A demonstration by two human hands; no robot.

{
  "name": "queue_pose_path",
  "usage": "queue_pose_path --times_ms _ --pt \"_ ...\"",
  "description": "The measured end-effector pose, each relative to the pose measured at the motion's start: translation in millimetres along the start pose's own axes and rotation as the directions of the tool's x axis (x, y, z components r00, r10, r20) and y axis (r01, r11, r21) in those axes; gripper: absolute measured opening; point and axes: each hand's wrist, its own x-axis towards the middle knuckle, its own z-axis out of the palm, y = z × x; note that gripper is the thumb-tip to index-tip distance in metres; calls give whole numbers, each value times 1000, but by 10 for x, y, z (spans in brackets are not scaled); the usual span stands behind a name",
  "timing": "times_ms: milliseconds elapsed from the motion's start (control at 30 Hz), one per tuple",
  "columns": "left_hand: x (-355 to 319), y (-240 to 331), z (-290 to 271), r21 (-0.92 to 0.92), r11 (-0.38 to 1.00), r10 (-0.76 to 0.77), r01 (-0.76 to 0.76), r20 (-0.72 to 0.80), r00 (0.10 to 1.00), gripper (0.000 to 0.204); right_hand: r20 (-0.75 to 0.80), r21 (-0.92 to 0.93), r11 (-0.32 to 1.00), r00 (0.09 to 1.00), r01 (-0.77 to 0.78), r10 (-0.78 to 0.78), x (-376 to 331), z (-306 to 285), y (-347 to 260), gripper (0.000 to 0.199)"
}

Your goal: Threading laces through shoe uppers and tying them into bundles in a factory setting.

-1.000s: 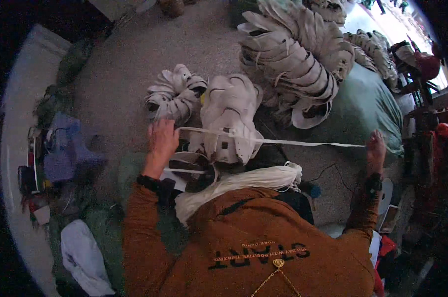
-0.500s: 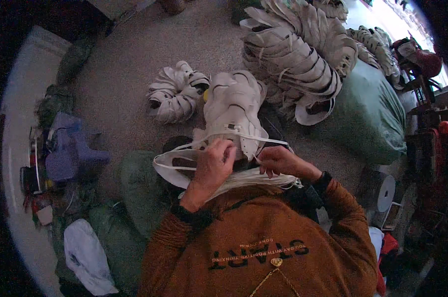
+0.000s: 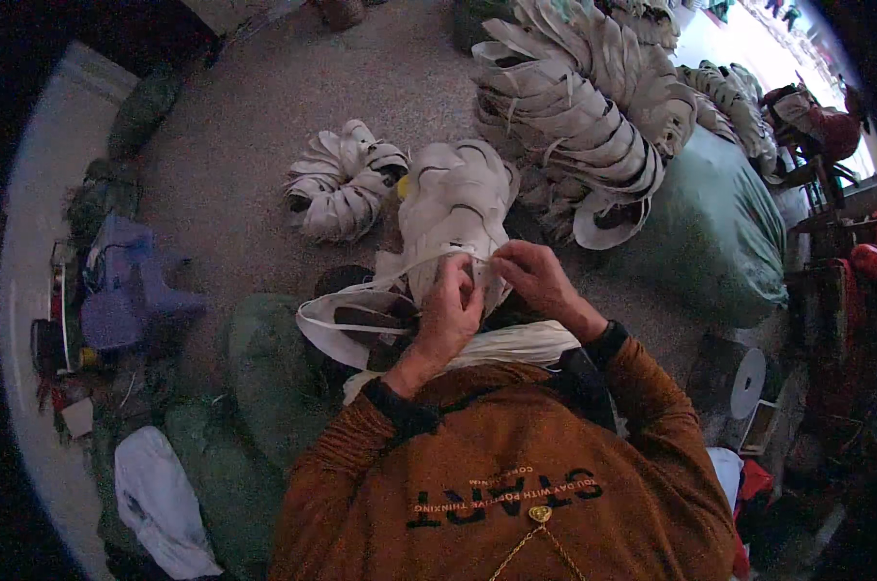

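Observation:
A nested stack of white shoe uppers [image 3: 458,198] lies right in front of me, its near end under my fingers. At that end a white shoelace [image 3: 409,263] crosses the eyelet edges and loops off to the left. My left hand [image 3: 450,315] is closed, pinching the eyelet edge of the nearest upper. My right hand [image 3: 545,283] is closed too, thumb and forefinger gripping the lace beside the left fingertips. The open collar of an upper [image 3: 322,334] sticks out left of my left hand. A bundle of white laces [image 3: 521,344] lies across my lap below the hands.
A smaller curled stack of uppers [image 3: 347,184] rests on the floor. Larger stacks [image 3: 593,116] lean at the far right against a stuffed green sack [image 3: 714,223]. Left are a purple plastic stool [image 3: 129,290] and more green sacks [image 3: 274,363]. A white spool [image 3: 748,382] stands right.
My right hand has moved left and up, closing in on the left fingertips. The left hand has shifted slightly right and up. The lace end that stretched right no longer shows there.

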Motion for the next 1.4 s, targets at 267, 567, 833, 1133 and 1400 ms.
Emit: queue_pose_path --times_ms 267,567,833,1133,1400 --pt "31 44 -40 -23 1000 -5 6 34 999 42 19 -172 980 995 99 -98 -12 -63 -98 15" --pt "30 -5 -1 6 1000 17 -17 -29 999 38 46 -281 946 986 164 -158 65 -56 -171 12" --pt "33 -15 5 13 998 66 -66 -37 997 37 159 -578 784 973 227 -165 216 -55 -313 11" --pt "16 -21 -32 -61 997 47 -50 -45 998 37 356 -693 631 926 349 -122 229 -33 -356 16" --pt "-14 -195 -15 -146 983 102 -112 -76 992 27 133 -531 817 974 224 -181 108 26 -180 18"
